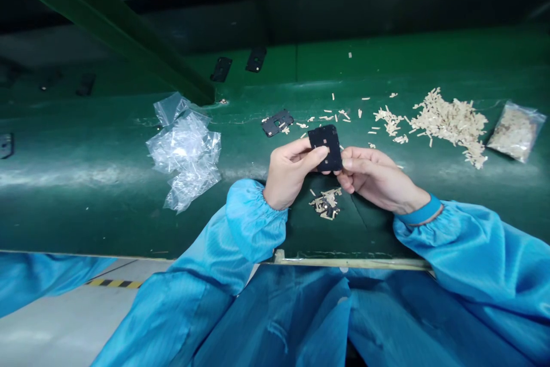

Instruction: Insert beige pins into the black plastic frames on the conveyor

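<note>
My left hand (pixel 289 171) grips a flat black plastic plate (pixel 327 137) with small cut-outs, thumb lying across its face. At the plate's lower right corner, my right hand (pixel 373 177) has thumb and fingers pinched on the edge; any small piece between them is too hidden to make out. Just beyond the left hand lies a similar black plate (pixel 275 124) with pale bits on it. Below the held plate is a small heap of pale strips and dark scraps (pixel 326 204) on the green work surface (pixel 249 224).
A large pile of pale strips (pixel 451 121) spreads to the right, beside a clear bag of pieces (pixel 516 132). Clear plastic bags (pixel 184 149) lie left. A green post (pixel 129 35) slants across the back left. More black plates (pixel 256 59) lie behind. Another person's blue sleeve (pixel 47 278) shows lower left.
</note>
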The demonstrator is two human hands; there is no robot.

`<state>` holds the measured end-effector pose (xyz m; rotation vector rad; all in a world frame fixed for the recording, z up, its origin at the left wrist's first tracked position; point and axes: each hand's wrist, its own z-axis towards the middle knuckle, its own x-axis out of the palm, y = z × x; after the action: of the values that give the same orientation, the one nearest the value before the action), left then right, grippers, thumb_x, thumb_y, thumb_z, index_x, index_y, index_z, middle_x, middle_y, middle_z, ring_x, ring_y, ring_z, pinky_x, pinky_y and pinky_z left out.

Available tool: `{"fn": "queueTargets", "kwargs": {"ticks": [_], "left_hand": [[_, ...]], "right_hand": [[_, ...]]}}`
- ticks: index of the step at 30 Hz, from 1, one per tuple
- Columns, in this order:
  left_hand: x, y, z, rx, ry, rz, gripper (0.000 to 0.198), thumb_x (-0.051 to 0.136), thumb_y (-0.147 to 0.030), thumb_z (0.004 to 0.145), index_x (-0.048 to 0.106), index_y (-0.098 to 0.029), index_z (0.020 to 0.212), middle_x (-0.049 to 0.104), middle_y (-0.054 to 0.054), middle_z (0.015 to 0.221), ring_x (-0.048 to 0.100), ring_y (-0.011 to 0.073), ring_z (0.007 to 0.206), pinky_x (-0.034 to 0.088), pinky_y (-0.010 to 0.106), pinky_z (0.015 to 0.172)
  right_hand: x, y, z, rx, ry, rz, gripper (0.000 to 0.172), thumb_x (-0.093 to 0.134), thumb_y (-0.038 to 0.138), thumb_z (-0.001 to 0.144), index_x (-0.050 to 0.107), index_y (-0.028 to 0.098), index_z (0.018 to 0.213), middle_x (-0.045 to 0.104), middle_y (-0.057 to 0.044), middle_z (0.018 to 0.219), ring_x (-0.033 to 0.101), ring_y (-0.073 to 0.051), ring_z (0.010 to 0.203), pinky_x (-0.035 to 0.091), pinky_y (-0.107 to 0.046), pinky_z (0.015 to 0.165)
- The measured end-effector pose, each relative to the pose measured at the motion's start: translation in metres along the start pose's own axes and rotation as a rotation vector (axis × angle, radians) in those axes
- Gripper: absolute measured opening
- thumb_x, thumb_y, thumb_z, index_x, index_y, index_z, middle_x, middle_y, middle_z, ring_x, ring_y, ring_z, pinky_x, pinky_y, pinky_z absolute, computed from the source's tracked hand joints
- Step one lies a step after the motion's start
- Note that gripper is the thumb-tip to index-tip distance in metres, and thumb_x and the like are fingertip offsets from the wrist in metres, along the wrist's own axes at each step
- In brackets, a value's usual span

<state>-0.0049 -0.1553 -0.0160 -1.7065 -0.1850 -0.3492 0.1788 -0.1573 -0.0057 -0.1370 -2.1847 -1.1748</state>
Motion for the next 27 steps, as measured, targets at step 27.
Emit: {"fn": "queueTargets", "kwargs": {"ticks": [27], "left_hand": [[0.005, 0.002, 0.000, -0.094, -0.117, -0.132, 0.039, 0.088, -0.030, 0.073, 0.062, -0.019, 0.099, 0.072, -0.001, 0.091, 0.072, 0.0113, 0.078, 0.065, 0.022, 0.066]], "right_hand": [[-0.006, -0.003, 0.006, -0.214, -0.243, -0.090, 0.033, 0.069, 0.047, 0.093, 0.066, 0.018, 0.077, 0.059, 0.001, 0.062, 0.052, -0.009, 0.054, 0.041, -0.022, 0.054]]}}
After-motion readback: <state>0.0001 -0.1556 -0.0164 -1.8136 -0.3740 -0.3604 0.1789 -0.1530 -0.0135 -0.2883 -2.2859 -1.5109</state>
